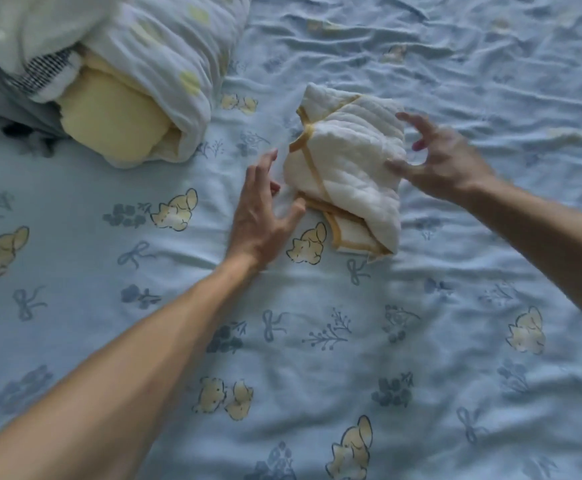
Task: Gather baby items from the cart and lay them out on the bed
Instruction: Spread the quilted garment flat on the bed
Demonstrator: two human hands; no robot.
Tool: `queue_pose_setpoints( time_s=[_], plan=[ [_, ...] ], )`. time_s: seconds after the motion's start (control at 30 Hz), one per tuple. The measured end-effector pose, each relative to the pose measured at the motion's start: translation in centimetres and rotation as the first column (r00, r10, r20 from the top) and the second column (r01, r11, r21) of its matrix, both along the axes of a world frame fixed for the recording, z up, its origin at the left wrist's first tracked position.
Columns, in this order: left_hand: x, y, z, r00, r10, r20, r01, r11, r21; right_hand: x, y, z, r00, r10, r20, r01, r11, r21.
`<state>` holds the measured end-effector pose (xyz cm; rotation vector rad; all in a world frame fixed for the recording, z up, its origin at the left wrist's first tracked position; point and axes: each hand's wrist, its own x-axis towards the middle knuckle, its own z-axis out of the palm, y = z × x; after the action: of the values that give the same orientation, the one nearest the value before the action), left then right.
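Here, spread fingers of left hand [260, 216] and right hand [445, 161] flank, ungripped, a quilted baby garment [348, 168] on the bed [317, 341]; best smoothed flat gently.

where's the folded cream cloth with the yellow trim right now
In the head view, the cream cloth lies on the blue printed bedsheet, centre-right, between the left hand and right hand.
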<state>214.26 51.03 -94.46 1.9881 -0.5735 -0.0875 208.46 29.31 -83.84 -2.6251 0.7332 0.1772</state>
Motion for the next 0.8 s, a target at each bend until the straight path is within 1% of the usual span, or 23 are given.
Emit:
queue_pose_setpoints(
  time_s=[0.07,0.1,0.17,0.27,0.47,0.6,0.7,0.8],
  plan=[
    [-0.1,0.2,-0.4,0.999,0.030,-0.012,-0.031,0.998,-0.056,0.2,0.4,2.1,0.992,0.105,0.072,-0.097,0.990,-0.097],
    [0.2,0.2,-0.5,0.999,0.032,-0.029,-0.034,0.997,-0.070,0.5,1.1,2.6,0.981,0.181,0.067,-0.171,0.977,-0.130],
    [0.8,0.1,-0.7,0.998,0.013,-0.060,-0.017,0.998,-0.068,1.4,3.0,2.6,0.945,0.328,0.005,-0.321,0.927,-0.194],
    [1.2,0.2,-0.8,0.997,-0.025,-0.075,0.020,0.998,-0.065,3.2,5.4,1.2,0.902,0.423,-0.084,-0.430,0.865,-0.257],
    [1.4,0.3,-0.7,0.996,-0.029,-0.079,0.026,0.999,-0.043,4.2,7.5,-2.4,0.899,0.398,-0.182,-0.438,0.834,-0.336],
    [1.3,0.3,-0.8,0.996,-0.019,-0.088,0.016,0.999,-0.031,4.8,7.9,-2.8,0.911,0.364,-0.193,-0.411,0.846,-0.340],
    [1.3,0.2,-0.9,0.997,-0.025,-0.074,0.023,1.000,-0.018,4.7,7.7,-2.8,0.913,0.376,-0.159,-0.408,0.854,-0.324],
    [1.2,0.3,-1.0,0.999,-0.031,-0.014,0.031,0.999,0.016,4.3,6.6,-2.5,0.923,0.382,-0.051,-0.384,0.898,-0.216]
  ],
)
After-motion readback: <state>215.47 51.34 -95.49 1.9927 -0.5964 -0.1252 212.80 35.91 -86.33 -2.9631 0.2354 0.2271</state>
